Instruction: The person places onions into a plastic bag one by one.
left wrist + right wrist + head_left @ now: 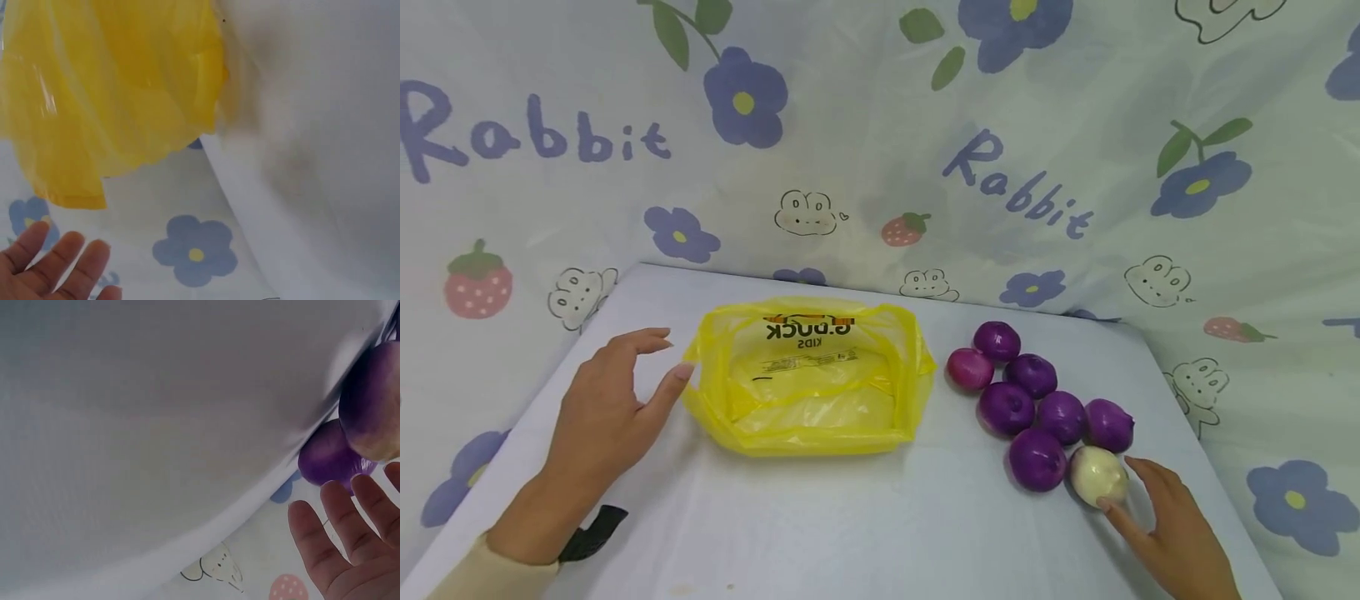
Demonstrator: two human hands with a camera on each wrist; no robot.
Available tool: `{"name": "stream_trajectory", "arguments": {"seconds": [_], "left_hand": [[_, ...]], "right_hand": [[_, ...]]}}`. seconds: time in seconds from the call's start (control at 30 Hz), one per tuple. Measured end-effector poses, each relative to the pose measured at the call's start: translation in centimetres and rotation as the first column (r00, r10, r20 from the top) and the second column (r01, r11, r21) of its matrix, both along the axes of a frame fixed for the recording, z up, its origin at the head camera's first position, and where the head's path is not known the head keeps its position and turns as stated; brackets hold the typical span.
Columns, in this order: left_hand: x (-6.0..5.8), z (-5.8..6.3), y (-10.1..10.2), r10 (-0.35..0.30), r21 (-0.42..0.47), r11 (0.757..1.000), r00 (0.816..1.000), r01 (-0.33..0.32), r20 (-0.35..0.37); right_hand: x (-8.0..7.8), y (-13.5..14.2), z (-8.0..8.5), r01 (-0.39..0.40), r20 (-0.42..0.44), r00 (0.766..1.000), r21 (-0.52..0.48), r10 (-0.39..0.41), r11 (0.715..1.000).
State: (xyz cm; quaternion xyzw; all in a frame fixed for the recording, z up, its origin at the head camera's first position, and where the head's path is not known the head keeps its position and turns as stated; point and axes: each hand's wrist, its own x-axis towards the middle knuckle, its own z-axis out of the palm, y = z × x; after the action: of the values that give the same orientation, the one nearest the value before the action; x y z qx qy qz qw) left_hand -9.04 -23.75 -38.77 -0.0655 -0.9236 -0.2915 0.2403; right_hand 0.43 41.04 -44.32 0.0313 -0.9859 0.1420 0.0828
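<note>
On the counter [850, 525], your bag [812, 375] sits left of the middle, toward the far edge. Right of it, seven onions [1006, 408] lie in a cluster that slants from the far side toward the right edge. An eighth onion [1099, 477] lies at the cluster's near end, just left of your right hand [1180, 529]. Your left hand [606, 404] is left of the bag. Beyond the far edge hangs a cloth [865, 125].

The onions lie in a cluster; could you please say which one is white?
The white onion is at the thumb of the right hand; the other seven onions are purple.
</note>
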Motion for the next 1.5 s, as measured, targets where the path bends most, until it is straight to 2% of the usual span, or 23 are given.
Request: {"name": "stream_trajectory", "arguments": {"seconds": [0.27,0.47,0.8,1.03,1.3,1.5], "left_hand": [[-0.4,0.4,0.8,0.017,-0.027,1.000,0.997,-0.015,0.073],[-0.8,0.4,1.0,0.017,-0.051,0.999,0.996,-0.013,0.089],[-1.1,0.3,1.2,0.005,-0.060,0.998,0.994,0.002,0.113],[-1.2,0.5,1.2,-0.024,-0.065,0.997,0.998,0.027,0.052],[-1.2,0.3,1.3,-0.032,-0.066,0.997,0.997,0.036,0.066],[-1.0,0.5,1.6,-0.020,-0.061,0.998,0.997,0.024,0.071]], "right_hand": [[-0.1,-0.7,-0.2,-0.009,0.000,1.000,0.031,0.009,0.999],[-0.2,-1.0,0.0,-0.002,-0.006,1.000,0.045,0.002,0.999],[-0.5,-1.1,0.6,0.039,0.099,0.994,0.073,-0.046,0.997],[-0.9,-1.1,1.2,0.082,0.188,0.977,0.089,-0.097,0.993],[-0.9,-1.2,1.1,0.105,0.173,0.978,0.076,-0.117,0.992],[-0.6,-1.3,0.7,0.112,0.122,0.986,0.051,-0.118,0.992]]}}
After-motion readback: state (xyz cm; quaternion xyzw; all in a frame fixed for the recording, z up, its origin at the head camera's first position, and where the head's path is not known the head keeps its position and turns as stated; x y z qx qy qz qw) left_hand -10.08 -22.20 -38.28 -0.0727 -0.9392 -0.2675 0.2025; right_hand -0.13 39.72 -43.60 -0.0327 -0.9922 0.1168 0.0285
